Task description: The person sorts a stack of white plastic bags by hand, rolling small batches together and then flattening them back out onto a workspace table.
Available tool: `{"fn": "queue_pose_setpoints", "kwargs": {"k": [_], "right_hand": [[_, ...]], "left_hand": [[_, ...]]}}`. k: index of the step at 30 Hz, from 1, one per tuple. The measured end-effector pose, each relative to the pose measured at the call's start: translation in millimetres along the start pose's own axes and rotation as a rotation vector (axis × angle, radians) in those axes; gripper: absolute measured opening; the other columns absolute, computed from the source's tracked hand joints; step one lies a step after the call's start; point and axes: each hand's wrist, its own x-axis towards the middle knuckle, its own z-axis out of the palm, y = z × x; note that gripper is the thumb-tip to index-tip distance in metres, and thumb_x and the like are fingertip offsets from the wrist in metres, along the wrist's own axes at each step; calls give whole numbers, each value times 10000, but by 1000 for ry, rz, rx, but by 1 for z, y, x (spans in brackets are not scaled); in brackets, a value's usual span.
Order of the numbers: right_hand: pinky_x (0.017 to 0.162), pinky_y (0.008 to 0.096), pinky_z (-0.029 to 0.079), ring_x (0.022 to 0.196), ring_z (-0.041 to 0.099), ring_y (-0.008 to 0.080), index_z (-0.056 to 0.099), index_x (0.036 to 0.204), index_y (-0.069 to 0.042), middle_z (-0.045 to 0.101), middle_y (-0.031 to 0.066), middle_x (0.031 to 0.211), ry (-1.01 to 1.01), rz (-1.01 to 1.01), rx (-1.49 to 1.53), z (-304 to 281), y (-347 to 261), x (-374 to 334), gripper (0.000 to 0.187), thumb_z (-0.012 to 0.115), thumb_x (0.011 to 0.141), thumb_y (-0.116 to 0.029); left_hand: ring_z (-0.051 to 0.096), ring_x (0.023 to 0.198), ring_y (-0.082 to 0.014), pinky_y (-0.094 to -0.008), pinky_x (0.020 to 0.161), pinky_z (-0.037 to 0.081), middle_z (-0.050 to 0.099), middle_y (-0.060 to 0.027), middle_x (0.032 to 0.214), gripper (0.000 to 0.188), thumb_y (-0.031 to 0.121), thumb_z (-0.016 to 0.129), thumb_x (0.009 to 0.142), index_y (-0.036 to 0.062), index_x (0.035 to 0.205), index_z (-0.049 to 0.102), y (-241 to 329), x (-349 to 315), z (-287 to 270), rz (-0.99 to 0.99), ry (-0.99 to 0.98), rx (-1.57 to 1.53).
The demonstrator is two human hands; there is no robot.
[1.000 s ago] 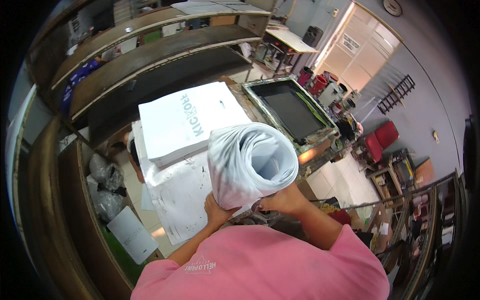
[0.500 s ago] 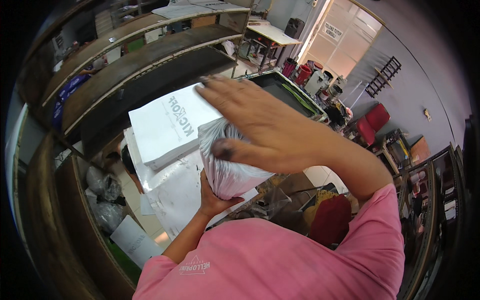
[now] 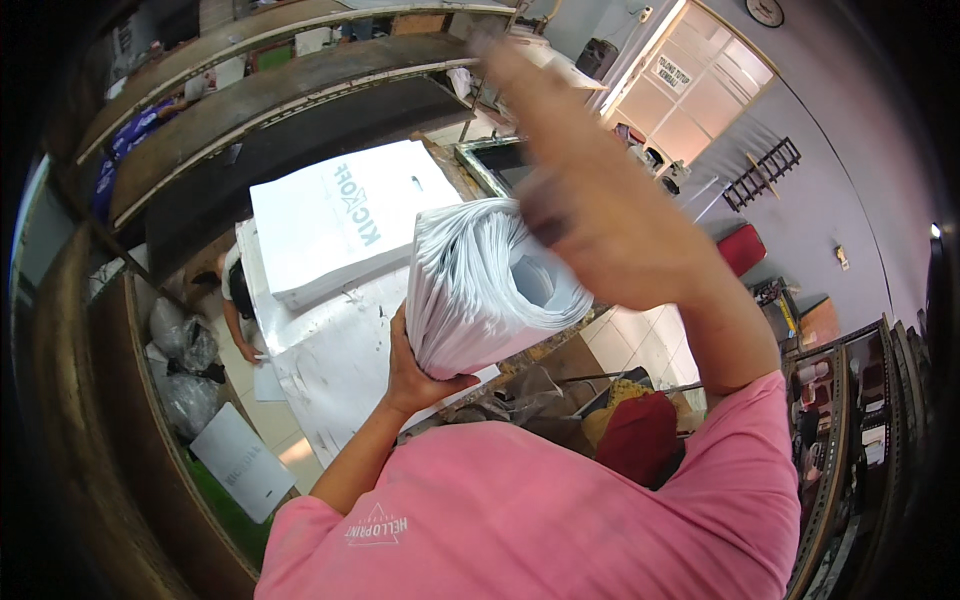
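My left hand [image 3: 412, 375] is wrapped round the lower left side of a thick bundle of white plastic bags [image 3: 465, 300], thumb underneath. The bundle is bent over into a loose roll, its many layered edges facing up and its right end showing a hollow. Above and right of it, my right hand [image 3: 600, 210] is raised, smeared by motion, with fingers stretched upward and thumb apart; nothing shows in it. Beyond the bundle, a neat stack of white plastic bags [image 3: 330, 225] with grey print and a punched handle hole lies on a white-covered table [image 3: 335, 370].
Long shelves [image 3: 290, 110] run behind the table. On the left, a co-worker's arm [image 3: 237, 325] reaches down near the floor. A white bag [image 3: 242, 462] and clear plastic wrap [image 3: 190, 400] lie at lower left. A dark red cloth [image 3: 637, 437] sits right of my body.
My right hand has lifted off the bundle, up and to the right. The bundle has tilted and now shows its rolled hollow end; my left hand still grips it.
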Motion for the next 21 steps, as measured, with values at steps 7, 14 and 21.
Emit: {"fn": "queue_pose_setpoints", "kwargs": {"k": [7, 14, 21], "right_hand": [[1293, 460, 106, 1587, 156, 385, 204, 1606, 72, 197, 292, 1680, -28, -14, 31, -6, 12, -3, 892, 530, 990, -486], [1275, 506, 157, 1537, 199, 491, 226, 1540, 167, 235, 393, 1608, 163, -246, 41, -16, 17, 10, 1079, 335, 997, -759], [1267, 484, 202, 1531, 252, 458, 257, 1543, 147, 281, 363, 1605, 120, -176, 45, -17, 15, 1, 992, 455, 1003, -662]], "left_hand": [[475, 1370, -343, -450, 1138, 403, 427, -189, 1486, 1414, 312, 1052, 514, -15, 1582, 186, 10, 4, -1, 20, 3, 48], [467, 1375, -349, -460, 1147, 391, 416, -191, 1487, 1437, 355, 1049, 502, -10, 1588, 181, 5, -3, 0, -18, 38, 23], [453, 1372, -357, -458, 1141, 389, 377, -205, 1499, 1522, 384, 1057, 472, -28, 1598, 121, -4, -5, -2, -5, 44, 88]]}}
